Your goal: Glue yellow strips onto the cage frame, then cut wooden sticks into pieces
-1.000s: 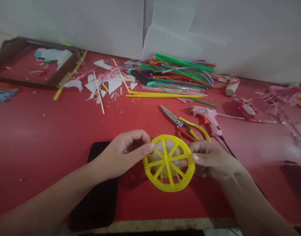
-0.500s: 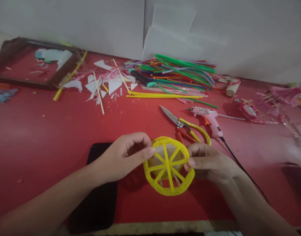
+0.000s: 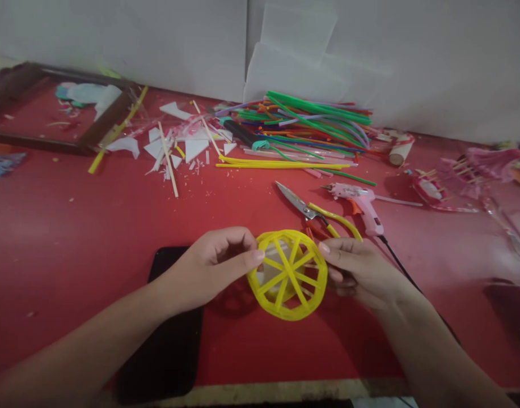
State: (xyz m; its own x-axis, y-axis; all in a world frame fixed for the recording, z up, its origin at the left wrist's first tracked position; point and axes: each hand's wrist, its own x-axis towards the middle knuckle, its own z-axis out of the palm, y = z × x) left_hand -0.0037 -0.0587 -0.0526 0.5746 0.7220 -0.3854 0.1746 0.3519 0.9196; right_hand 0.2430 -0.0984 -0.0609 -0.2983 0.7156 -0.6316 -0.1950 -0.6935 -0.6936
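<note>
A yellow wheel (image 3: 287, 275) made of straws, with spokes crossing at its middle, is held just above the red table (image 3: 72, 238). My left hand (image 3: 215, 265) pinches its left rim between thumb and fingers. My right hand (image 3: 357, 269) grips the right rim, fingers curled behind it. A pale round piece shows behind the spokes.
A black phone (image 3: 166, 334) lies under my left forearm. Scissors (image 3: 317, 215) with yellow handles and a pink glue gun (image 3: 362, 201) with its cord lie just beyond the wheel. A pile of coloured straws (image 3: 302, 127), white scraps (image 3: 187, 144) and a dark wooden frame (image 3: 51, 107) sit farther back.
The wheel has turned a little between my hands and tilted, rising slightly. My right fingers shifted along the rim.
</note>
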